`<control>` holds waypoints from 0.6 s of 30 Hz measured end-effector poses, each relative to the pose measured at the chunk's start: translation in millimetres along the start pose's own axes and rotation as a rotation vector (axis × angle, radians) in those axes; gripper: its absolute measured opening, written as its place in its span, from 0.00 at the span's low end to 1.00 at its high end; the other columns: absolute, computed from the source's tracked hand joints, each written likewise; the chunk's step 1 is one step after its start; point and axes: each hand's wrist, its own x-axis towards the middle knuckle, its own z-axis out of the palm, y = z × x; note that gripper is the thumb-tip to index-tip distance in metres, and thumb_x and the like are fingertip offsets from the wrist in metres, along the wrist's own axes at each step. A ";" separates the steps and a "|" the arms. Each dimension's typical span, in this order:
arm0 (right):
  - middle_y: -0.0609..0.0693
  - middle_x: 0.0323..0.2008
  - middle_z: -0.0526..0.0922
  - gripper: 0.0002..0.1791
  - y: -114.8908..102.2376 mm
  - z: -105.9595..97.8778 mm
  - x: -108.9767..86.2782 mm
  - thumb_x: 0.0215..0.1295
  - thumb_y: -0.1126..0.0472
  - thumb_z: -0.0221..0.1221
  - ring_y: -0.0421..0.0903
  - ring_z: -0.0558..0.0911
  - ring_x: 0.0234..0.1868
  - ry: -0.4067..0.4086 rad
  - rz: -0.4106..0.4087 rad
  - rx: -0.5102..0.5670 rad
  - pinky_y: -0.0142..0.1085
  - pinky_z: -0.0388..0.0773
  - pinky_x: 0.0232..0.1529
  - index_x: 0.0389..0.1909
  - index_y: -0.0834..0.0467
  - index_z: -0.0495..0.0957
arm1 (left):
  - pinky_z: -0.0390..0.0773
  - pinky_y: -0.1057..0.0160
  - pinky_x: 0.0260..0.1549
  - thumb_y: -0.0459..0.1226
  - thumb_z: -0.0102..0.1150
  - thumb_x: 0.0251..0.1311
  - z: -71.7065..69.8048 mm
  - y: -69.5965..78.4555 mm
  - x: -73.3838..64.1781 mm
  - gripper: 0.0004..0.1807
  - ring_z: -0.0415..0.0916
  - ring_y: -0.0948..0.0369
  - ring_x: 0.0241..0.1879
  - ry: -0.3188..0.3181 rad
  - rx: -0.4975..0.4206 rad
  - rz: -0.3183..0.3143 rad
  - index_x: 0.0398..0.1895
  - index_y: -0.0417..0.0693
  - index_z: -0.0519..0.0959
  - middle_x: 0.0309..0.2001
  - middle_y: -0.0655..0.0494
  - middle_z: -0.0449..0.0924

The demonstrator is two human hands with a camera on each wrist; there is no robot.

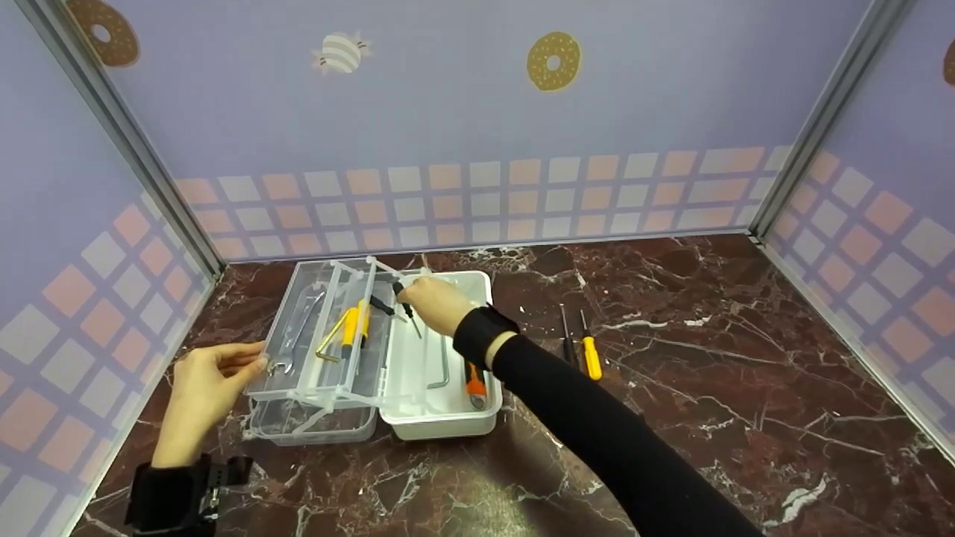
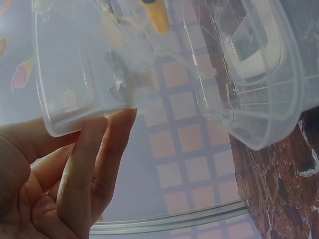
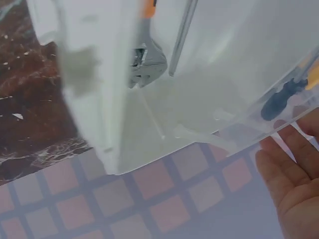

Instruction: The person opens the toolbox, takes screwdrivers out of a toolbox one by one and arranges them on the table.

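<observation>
Where the scene begins at the left, the left hand (image 1: 205, 380) pinches the left edge of a raised clear tray (image 1: 265, 384), thumb and fingers nearly closed on it. The tray sits to the left of a white box (image 1: 440, 426); a silver wrench (image 1: 302, 328) lies lengthwise in it. Farther right, the clear compartments show a gold hex key (image 1: 333, 334), yellow handles (image 1: 350, 328) and a black handle (image 1: 382, 305). Below, a clear lid (image 1: 313, 438) lies open on the marbled table (image 1: 671, 388). Inside the white box are a grey hex key (image 1: 445, 365) and, at the right, an orange-handled adjustable wrench (image 1: 475, 384). Over its far part, the right hand (image 1: 440, 304) has its fingers bent beside a clear edge and a black-handled screwdriver (image 1: 407, 307); I cannot tell whether it grips either. Right of the box, a black-handled tool (image 1: 569, 349) and a yellow-handled screwdriver (image 1: 592, 358) lie side by side.
</observation>
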 end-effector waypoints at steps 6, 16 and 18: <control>0.47 0.37 0.89 0.11 -21.9 9.2 5.8 0.65 0.66 0.57 0.46 0.87 0.37 0.038 0.053 -0.303 0.38 0.84 0.42 0.37 0.50 0.87 | 0.79 0.81 0.32 0.35 0.66 0.60 -1.7 -0.3 -2.3 0.18 0.85 0.41 0.43 -0.026 0.002 -0.022 0.52 0.35 0.81 0.46 0.35 0.85; 0.41 0.24 0.87 0.14 -32.5 26.7 4.5 0.63 0.65 0.58 0.40 0.84 0.24 0.241 -0.074 -0.539 0.33 0.82 0.25 0.25 0.46 0.87 | 0.77 0.83 0.30 0.36 0.68 0.59 -1.0 1.1 0.0 0.17 0.88 0.53 0.37 -0.012 0.021 -0.017 0.50 0.37 0.83 0.43 0.38 0.87; 0.41 0.23 0.87 0.14 -30.1 25.9 3.5 0.62 0.65 0.58 0.39 0.84 0.23 0.252 -0.110 -0.554 0.33 0.82 0.23 0.23 0.46 0.87 | 0.76 0.84 0.30 0.36 0.68 0.59 -1.2 1.3 1.5 0.17 0.87 0.58 0.35 -0.009 0.022 -0.012 0.50 0.37 0.83 0.43 0.38 0.87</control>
